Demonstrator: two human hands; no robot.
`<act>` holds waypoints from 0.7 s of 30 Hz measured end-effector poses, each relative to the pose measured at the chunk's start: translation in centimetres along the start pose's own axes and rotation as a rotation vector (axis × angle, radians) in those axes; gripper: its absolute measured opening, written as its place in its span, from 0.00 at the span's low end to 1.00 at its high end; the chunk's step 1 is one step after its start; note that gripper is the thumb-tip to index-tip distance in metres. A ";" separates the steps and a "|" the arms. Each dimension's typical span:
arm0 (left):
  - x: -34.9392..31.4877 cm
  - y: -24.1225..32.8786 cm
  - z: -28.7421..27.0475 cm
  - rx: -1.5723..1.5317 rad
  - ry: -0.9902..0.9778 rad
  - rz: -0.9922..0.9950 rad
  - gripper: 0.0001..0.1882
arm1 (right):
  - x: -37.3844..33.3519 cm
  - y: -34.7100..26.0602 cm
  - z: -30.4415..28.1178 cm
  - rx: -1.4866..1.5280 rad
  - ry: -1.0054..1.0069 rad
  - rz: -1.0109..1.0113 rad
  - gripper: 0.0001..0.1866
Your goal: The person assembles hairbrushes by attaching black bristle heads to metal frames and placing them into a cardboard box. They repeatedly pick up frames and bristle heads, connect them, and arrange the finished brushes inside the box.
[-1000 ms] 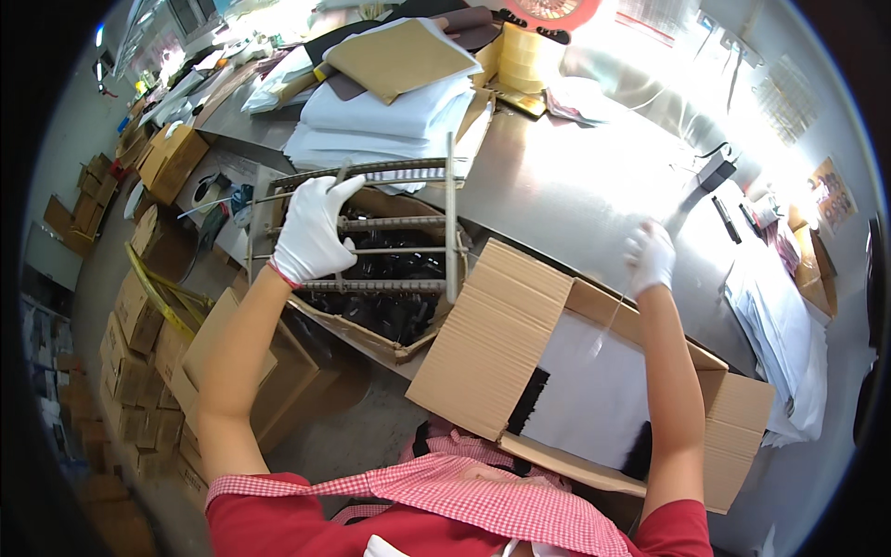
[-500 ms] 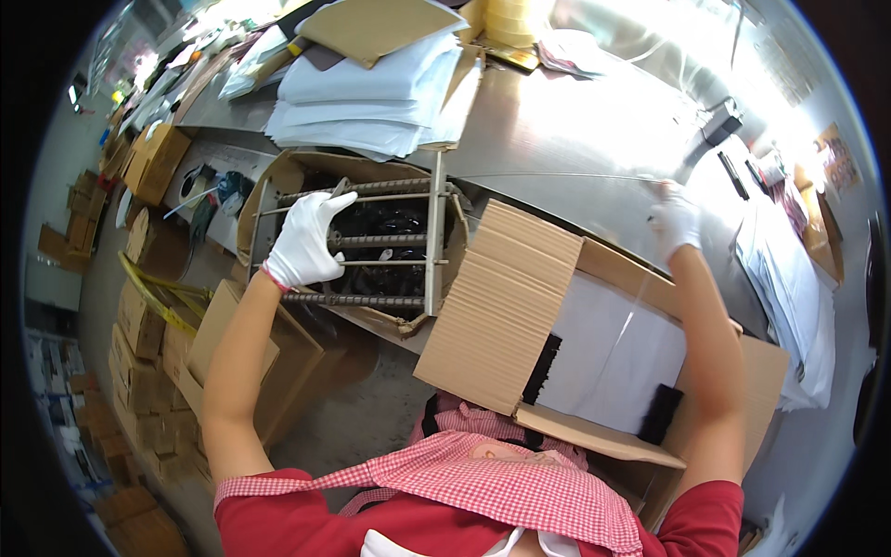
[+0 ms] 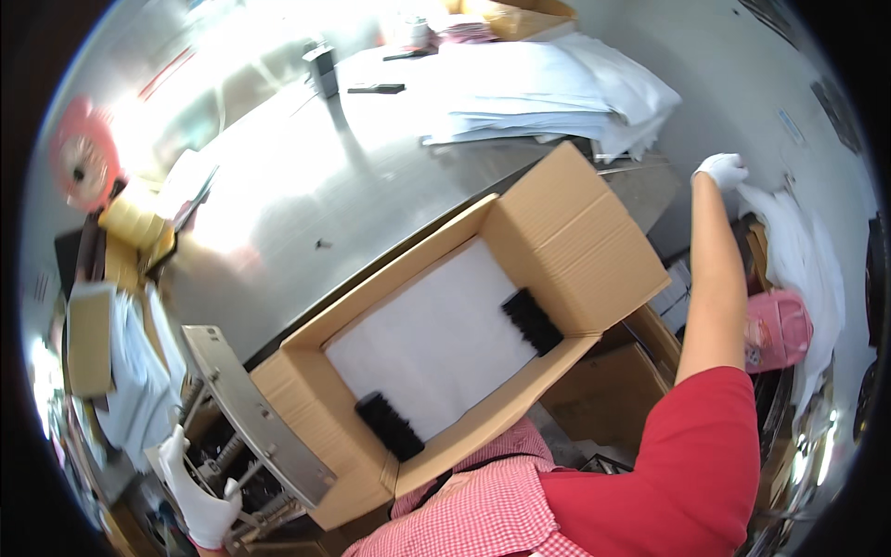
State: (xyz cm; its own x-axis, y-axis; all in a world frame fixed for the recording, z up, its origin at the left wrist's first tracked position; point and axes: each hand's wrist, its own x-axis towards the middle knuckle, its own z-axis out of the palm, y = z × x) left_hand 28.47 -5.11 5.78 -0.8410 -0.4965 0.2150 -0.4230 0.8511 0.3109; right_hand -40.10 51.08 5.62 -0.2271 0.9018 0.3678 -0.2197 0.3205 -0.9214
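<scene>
Metal rack (image 3: 262, 415) sits at the lower left, its flat end plate right up against the left flap of the cardboard box (image 3: 492, 416); whether they touch is unclear. It looks stiff and fairly heavy, hard to bend, though smooth metal could slide under a glove; its rods or the plate's edges seem the best places to take hold. The left hand (image 3: 200, 501) lies over the rods, thumb and fingers apart, but I cannot tell how firm its grip is. The right hand (image 3: 722, 171) is out to the upper right, fingers curled closed, anything pinched there too small to see. Counted: one rack, one open box, one white sheet (image 3: 427, 334) visible inside, two black bristly pieces (image 3: 390, 425) on it, one pink fan (image 3: 85, 153) by the counter (image 3: 278, 278), one pink bag (image 3: 778, 330), two white-gloved hands.
</scene>
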 end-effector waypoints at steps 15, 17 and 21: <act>12.9 18.1 11.8 -0.099 -0.249 0.653 0.51 | -12.5 -3.0 -13.4 -0.054 -1.321 -0.388 0.19; 12.4 21.7 13.2 -0.142 -0.253 0.767 0.58 | -13.3 -7.7 -21.2 0.177 -1.360 -1.069 0.22; 8.8 29.3 14.3 -0.371 -0.196 1.104 0.55 | -18.7 -14.3 -37.7 -0.064 -1.594 -1.266 0.36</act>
State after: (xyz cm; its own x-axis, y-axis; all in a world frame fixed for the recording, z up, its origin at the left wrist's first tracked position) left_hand 3.87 17.93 3.53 -0.7406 0.5399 0.4001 0.6627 0.6852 0.3021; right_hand 3.09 40.62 7.21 -0.4743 -0.7816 0.4053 -0.8730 0.4770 -0.1016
